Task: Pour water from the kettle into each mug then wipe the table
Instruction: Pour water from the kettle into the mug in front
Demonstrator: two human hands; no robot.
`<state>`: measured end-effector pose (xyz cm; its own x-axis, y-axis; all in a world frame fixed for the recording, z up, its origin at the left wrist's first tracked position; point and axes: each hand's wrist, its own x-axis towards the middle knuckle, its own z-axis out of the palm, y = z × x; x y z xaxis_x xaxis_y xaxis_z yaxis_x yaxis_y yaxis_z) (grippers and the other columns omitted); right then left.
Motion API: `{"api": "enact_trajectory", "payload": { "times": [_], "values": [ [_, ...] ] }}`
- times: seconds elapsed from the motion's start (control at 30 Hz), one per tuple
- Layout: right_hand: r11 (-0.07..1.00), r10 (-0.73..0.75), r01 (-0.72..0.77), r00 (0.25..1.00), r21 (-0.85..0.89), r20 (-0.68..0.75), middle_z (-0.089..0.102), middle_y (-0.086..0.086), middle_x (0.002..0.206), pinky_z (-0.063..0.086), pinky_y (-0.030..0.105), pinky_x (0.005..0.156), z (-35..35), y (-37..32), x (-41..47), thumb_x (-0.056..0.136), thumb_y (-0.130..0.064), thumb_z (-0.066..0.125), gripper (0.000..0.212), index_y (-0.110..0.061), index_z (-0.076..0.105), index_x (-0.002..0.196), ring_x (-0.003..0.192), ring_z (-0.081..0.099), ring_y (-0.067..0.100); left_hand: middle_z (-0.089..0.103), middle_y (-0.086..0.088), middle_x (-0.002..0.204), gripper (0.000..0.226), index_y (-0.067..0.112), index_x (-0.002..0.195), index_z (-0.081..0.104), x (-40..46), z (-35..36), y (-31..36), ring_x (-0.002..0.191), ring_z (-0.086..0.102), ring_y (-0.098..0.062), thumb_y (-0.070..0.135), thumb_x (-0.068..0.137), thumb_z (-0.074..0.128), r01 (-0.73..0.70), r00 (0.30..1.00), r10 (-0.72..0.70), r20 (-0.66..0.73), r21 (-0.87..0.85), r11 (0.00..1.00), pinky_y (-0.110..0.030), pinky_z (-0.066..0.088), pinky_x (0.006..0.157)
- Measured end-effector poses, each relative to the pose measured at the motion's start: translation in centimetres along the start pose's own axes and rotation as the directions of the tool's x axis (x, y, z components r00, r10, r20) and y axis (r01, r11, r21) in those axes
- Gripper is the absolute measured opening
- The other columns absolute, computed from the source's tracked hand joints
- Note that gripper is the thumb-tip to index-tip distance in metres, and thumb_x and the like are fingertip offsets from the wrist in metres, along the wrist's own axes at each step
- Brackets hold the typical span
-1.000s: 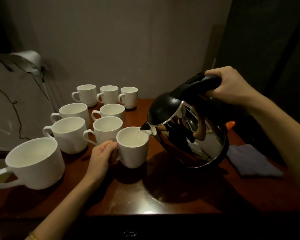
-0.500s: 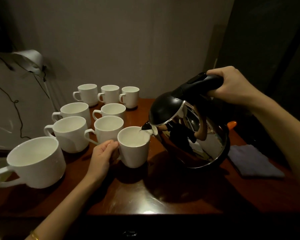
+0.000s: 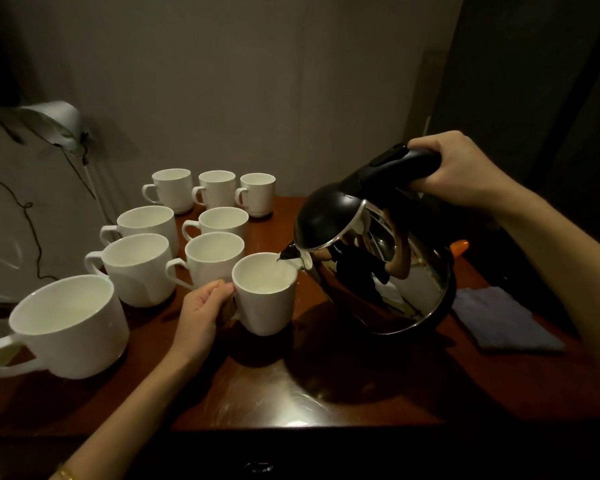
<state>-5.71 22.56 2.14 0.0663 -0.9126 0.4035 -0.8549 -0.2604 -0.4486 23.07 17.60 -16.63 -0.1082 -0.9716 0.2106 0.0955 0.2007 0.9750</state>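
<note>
The left hand [image 3: 203,311] sits low, forearm reaching in from the bottom edge, fingers curled at the handle side of the mug [image 3: 264,294], thumb up near its rim. A gold bracelet glints at that wrist. The right hand [image 3: 461,168] is raised high, fist wrapped round the black handle of the kettle [image 3: 374,240], knuckles up, wrist bent, forearm running down to the right edge.

Dim room, plain grey wall [image 3: 257,81] across the back, dark panel [image 3: 551,81] at upper right, lamp [image 3: 54,121] at left, black cord [image 3: 32,216] trailing below it.
</note>
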Motion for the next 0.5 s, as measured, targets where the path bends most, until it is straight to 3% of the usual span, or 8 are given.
{"api": "enact_trajectory", "payload": {
  "times": [0.1,0.23,0.33,0.5],
  "values": [
    [1.000,0.005,-0.005,1.000,0.005,-0.001,0.063,0.005,0.090,0.049,0.029,0.079,-0.02,-0.03,-0.04,0.082,-0.010,0.062,0.009,-0.018,0.061,0.086,0.088,0.061,0.014,0.047,-0.020,0.070,0.038,-0.018,0.080,0.050,-0.04,-0.06,0.07,0.065,0.039,-0.026,0.018,0.092,0.048,0.004,1.000,-0.004,0.007,-0.013,1.000,-0.032,0.032,0.060],
    [1.000,0.004,-0.004,1.000,0.002,-0.003,0.062,0.001,0.087,0.048,0.024,0.075,0.06,-0.07,-0.09,0.082,-0.009,0.062,0.010,-0.019,0.061,0.086,0.086,0.061,0.012,0.045,-0.017,0.058,0.039,-0.011,0.068,0.048,-0.18,-0.06,0.23,0.058,0.036,-0.024,0.020,0.090,0.050,0.014,1.000,-0.014,0.011,-0.023,1.000,-0.031,0.029,0.057],
    [1.000,0.008,-0.008,1.000,0.006,-0.014,0.063,0.004,0.088,0.048,0.027,0.076,0.03,-0.18,-0.16,0.081,-0.009,0.063,0.010,-0.012,0.063,0.091,0.087,0.061,0.014,0.051,-0.034,0.078,0.040,-0.022,0.086,0.050,-0.13,0.01,0.31,0.073,0.041,-0.029,0.017,0.092,0.048,0.005,1.000,-0.005,-0.007,-0.008,1.000,-0.031,0.032,0.059],
    [1.000,0.005,-0.005,1.000,0.031,0.007,0.061,-0.001,0.082,0.045,0.020,0.069,-0.09,-0.47,-0.36,0.082,-0.009,0.063,0.007,-0.016,0.061,0.083,0.080,0.059,0.008,0.053,-0.033,0.083,0.035,-0.021,0.087,0.051,-0.02,0.05,0.14,0.076,0.044,-0.029,0.012,0.094,0.043,0.018,1.000,-0.018,-0.024,0.013,1.000,-0.032,0.036,0.062]
  ]
}}
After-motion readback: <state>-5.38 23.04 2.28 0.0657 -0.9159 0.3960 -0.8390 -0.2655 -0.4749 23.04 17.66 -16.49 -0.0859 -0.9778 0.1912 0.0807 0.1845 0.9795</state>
